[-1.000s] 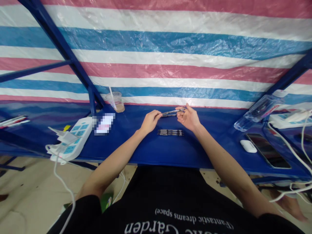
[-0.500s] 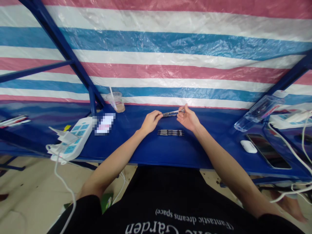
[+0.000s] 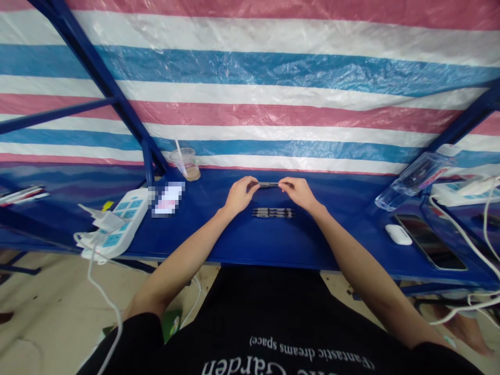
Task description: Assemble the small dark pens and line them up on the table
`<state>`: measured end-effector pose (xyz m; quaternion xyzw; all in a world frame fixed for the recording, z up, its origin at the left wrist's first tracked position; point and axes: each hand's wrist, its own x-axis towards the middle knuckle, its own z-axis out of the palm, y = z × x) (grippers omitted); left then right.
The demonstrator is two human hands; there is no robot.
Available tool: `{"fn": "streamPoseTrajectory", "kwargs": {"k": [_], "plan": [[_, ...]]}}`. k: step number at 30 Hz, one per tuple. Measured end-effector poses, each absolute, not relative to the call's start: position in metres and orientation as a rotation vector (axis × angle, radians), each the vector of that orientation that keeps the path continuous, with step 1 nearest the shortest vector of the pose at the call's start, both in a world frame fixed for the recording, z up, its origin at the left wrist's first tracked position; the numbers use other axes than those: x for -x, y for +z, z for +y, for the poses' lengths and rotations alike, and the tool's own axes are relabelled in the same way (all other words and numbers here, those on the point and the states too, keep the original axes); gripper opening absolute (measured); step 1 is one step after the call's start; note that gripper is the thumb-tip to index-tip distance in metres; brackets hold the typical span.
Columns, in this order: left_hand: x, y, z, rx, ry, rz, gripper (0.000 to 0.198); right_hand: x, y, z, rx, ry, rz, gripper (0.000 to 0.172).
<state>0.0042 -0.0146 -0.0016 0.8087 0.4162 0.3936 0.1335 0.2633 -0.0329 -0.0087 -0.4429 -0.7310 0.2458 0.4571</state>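
Note:
Pens (image 3: 269,184), dark and slim, span the gap between my hands just above or on the blue tabletop; how many lie together there I cannot tell. My left hand (image 3: 240,195) pinches their left end between thumb and fingers. At the right end, my right hand (image 3: 300,192) has its fingertips closed round them. Closer to my body, a neat row of several similar pens (image 3: 273,212), clear with dark ends, rests side by side on the table between my forearms.
A plastic cup with a straw (image 3: 189,164) stands at the back left, near a blurred-out phone-like item (image 3: 169,199) and a white power strip (image 3: 124,221). To the right are a water bottle (image 3: 416,177), a white earbud case (image 3: 398,234) and a dark phone (image 3: 430,242). Blue frame bars (image 3: 103,73) rise beside the table.
My right hand has turned over and closed on the right end. The pen it held tilted above another now lies in line with it. My left hand has hardly moved.

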Motion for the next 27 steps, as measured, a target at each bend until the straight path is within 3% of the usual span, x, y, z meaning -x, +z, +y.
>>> {"fn": "streamPoseTrajectory", "kwargs": {"k": [3,7,14,22,27], "plan": [[-0.003,-0.003,-0.012,-2.369,1.118,1.229,0.009,-0.26,-0.017,-0.032,1.11,0.308,-2.037,0.014],[-0.002,-0.003,-0.012,-2.396,1.057,1.246,0.009,-0.261,-0.023,-0.029,1.116,0.136,-2.116,0.01],[-0.004,-0.007,-0.013,-2.472,0.904,1.262,0.008,-0.264,-0.034,-0.016,1.205,0.022,-2.112,0.011],[-0.002,0.002,-0.014,-2.405,1.131,1.113,0.011,-0.261,-0.037,-0.015,1.383,-0.05,-2.026,0.019],[-0.004,0.006,-0.022,-2.402,0.736,0.911,0.025,-0.263,-0.036,-0.015,1.413,-0.017,-2.027,0.02]]}}
